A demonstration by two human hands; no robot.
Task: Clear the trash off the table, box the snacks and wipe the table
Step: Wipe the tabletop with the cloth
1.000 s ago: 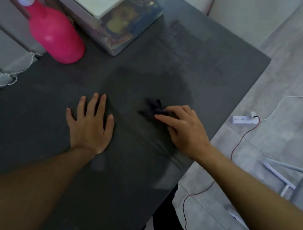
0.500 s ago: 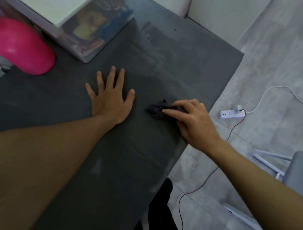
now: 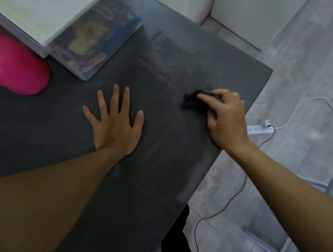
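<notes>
Your right hand (image 3: 225,119) grips the cloth (image 3: 190,103) by the table's (image 3: 153,187) right edge, well right of your flat, empty left hand (image 3: 115,126).

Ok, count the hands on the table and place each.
2. The left hand lies flat on the table, mid-surface; the right hand holds a dark cloth near the right edge.
</notes>
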